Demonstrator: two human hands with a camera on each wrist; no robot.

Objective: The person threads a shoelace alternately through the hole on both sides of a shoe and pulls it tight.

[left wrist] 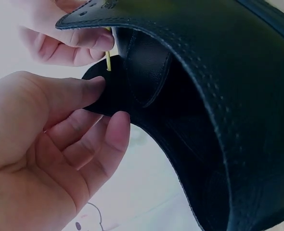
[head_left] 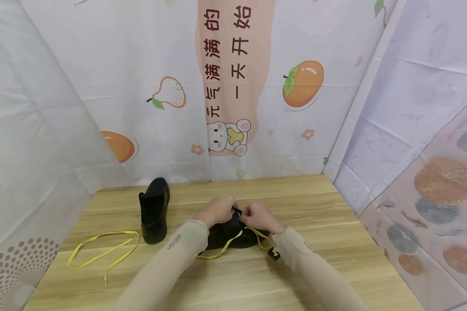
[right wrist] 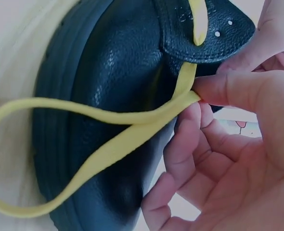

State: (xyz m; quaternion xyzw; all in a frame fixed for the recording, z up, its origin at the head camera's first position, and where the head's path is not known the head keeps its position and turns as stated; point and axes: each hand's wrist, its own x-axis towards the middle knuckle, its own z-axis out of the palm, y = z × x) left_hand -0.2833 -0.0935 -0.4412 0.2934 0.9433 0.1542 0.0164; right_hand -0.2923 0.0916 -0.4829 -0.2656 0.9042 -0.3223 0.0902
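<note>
Left hand [head_left: 218,210] pinches a flap [left wrist: 115,89], right hand [head_left: 262,217] a yellow lace [right wrist: 113,147]; another shoe [head_left: 154,232] and loose lace [head_left: 113,233] lie left. Hands partly hide the glossy black shoe [right wrist: 118,82].

My left grip [head_left: 218,210] and right grip [head_left: 260,217] hide part of the black shoe [head_left: 243,242] in the head view, whose lower edge crops my left sleeve [head_left: 163,268], right sleeve [head_left: 321,272] and the desk [head_left: 225,285]. Part of the yellow lace [right wrist: 115,147] is concealed in my right grip; the right sleeve's lettering is illegibly small.

Wood-grain desk [head_left: 319,203]; white cloth [head_left: 132,47] behind w/ fruit prints [head_left: 304,84], 2 cols dk-red txt [head_left: 212,48] & 1 cartoon animal [head_left: 221,135]; dotted cloth [head_left: 19,255] at L.
</note>
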